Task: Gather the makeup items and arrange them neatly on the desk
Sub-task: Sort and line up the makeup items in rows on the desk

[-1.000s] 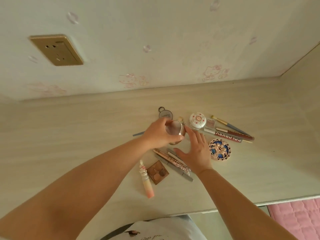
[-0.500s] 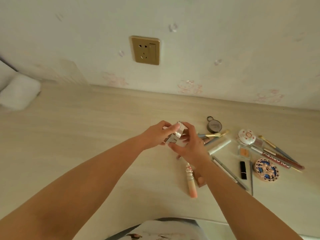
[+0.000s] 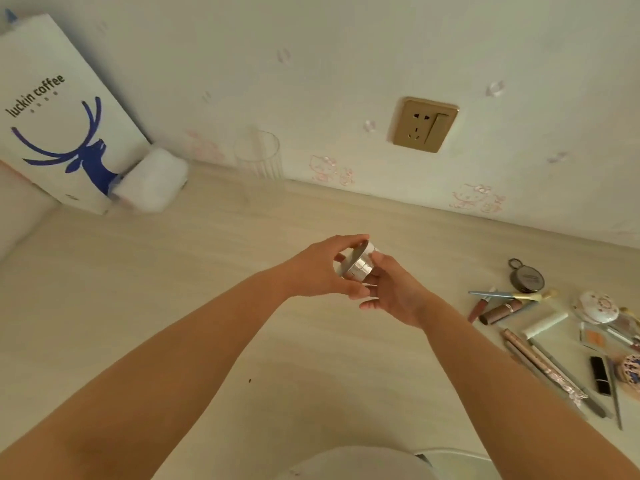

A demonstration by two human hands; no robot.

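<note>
A round silver compact (image 3: 356,263) is held in the air above the middle of the wooden desk (image 3: 173,289). My left hand (image 3: 318,268) grips its rim from the left and my right hand (image 3: 394,292) holds it from the right and below. The other makeup lies in a loose heap at the desk's right: a dark round mirror (image 3: 526,278), a gold-tipped brush (image 3: 512,295), a brown lipstick tube (image 3: 502,311), a white floral compact (image 3: 599,306), a white tube (image 3: 545,325), long pencils (image 3: 543,368), a black lipstick (image 3: 600,375) and an ornate blue compact (image 3: 632,372).
A white Luckin Coffee paper bag (image 3: 59,109) leans at the back left with a white roll (image 3: 152,180) beside it. A clear glass (image 3: 258,155) stands against the wall. A gold wall socket (image 3: 424,124) sits above the desk. The desk's front edge runs along the bottom.
Both hands have carried the silver compact left, away from the heap. The view has swung left, bringing the paper bag and glass into sight.
</note>
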